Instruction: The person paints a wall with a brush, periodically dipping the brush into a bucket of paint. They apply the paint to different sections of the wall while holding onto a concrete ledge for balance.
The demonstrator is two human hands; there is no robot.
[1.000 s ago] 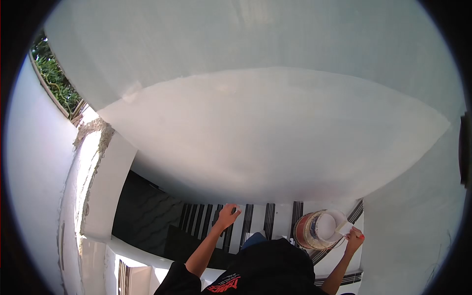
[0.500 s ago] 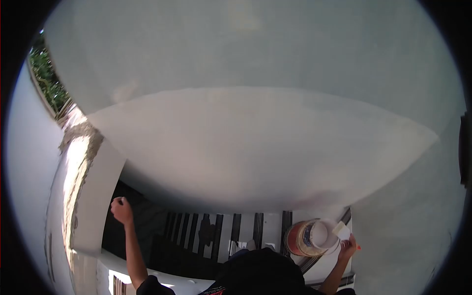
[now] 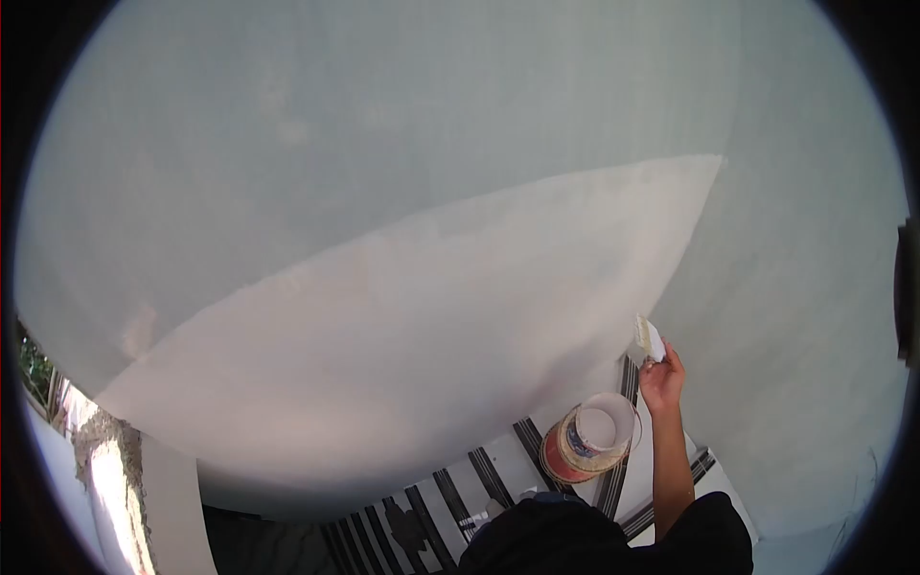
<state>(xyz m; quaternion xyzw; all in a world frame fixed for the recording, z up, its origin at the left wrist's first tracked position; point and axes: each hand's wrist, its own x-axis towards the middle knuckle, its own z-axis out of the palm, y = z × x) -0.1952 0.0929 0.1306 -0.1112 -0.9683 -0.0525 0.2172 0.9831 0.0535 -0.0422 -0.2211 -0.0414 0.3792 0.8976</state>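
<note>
My right hand [image 3: 663, 376] is closed round a wide flat brush [image 3: 650, 337] with pale bristles, held up at the lower right edge of the whitish painted area [image 3: 460, 297] on the wall. Whether the bristles touch the wall cannot be told. Below and left of that hand, a paint bucket [image 3: 608, 422] with pale paint inside sits on top of a larger reddish bucket [image 3: 561, 455]. My left hand is out of view.
The grey-green wall [image 3: 287, 115] curves around the whitish area. Black-and-white striped flooring [image 3: 489, 476] lies below, with a dark floor area [image 3: 268, 546] at the lower left. A rough-edged ledge [image 3: 110, 470] stands at the far left.
My right hand has risen with the brush from beside the buckets to the wall. My left hand has left the view. The camera view has turned and tilted.
</note>
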